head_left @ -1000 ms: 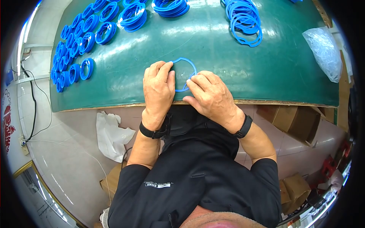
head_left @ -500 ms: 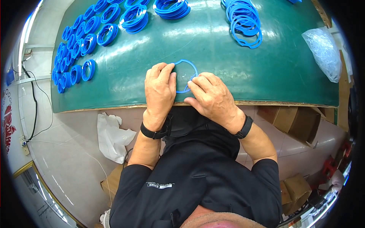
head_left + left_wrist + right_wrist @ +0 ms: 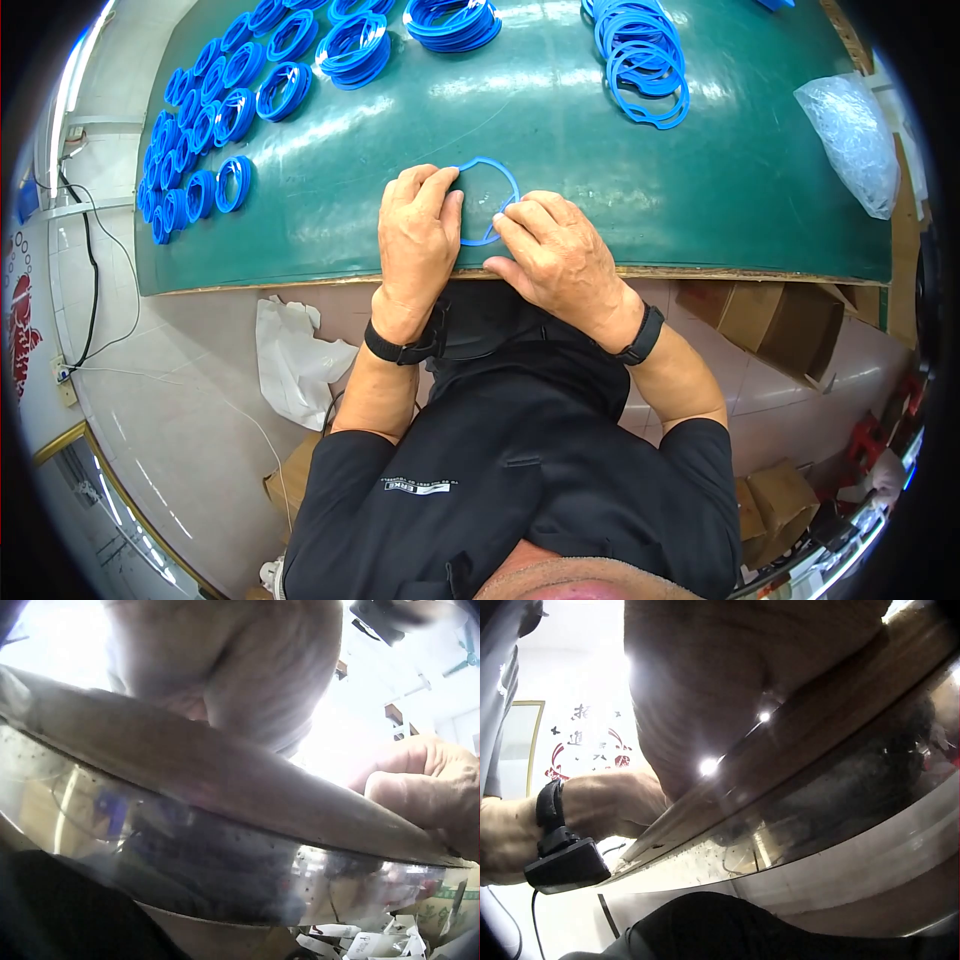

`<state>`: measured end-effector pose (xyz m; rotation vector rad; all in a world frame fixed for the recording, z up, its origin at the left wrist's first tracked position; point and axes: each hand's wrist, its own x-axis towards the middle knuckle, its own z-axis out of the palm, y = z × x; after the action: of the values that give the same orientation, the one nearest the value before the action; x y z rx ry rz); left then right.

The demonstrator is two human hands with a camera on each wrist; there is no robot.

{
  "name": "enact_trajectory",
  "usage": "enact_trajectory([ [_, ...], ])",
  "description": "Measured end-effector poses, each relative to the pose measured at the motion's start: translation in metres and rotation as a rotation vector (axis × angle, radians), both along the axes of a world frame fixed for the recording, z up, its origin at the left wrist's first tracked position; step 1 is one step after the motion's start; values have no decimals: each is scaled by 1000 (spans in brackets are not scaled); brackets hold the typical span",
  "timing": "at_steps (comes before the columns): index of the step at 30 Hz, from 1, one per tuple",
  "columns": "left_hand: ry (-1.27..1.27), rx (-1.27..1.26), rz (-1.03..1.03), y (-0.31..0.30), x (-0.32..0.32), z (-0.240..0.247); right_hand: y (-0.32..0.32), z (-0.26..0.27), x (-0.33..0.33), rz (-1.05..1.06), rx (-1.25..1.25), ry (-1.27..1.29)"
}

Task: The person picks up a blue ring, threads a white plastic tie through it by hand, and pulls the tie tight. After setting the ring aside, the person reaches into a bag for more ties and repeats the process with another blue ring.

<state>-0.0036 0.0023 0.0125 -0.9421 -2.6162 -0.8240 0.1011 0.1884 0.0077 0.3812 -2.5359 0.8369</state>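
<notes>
A thin blue plastic ring (image 3: pixel 490 161) lies on the green table near its front edge, between the two hands. My left hand (image 3: pixel 418 225) pinches its left side with thumb and forefinger, covering that part. At the ring's right side, my right hand (image 3: pixel 555 245) pinches the rim with its fingertips, thumb held apart and lower. In the left wrist view the left hand (image 3: pixel 232 667) looms over the table edge, with fingers of the right hand (image 3: pixel 427 784) beyond. The right wrist view has the right hand (image 3: pixel 735 682) dark against the edge; the ring is hidden there.
Many bundled stacks of blue rings (image 3: pixel 283 92) stand along the table's left and back. A fanned pile of loose rings (image 3: pixel 650 75) lies at the back right. A clear plastic bag (image 3: pixel 850 140) hangs at the right edge. Cardboard boxes (image 3: pixel 770 320) sit on the floor below.
</notes>
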Motion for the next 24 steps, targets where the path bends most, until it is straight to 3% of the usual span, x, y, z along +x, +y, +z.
enact_trajectory([
  [24, -95, -67, -43, -1, -15, 17, 3, -1, 2, 22, 1, -48],
])
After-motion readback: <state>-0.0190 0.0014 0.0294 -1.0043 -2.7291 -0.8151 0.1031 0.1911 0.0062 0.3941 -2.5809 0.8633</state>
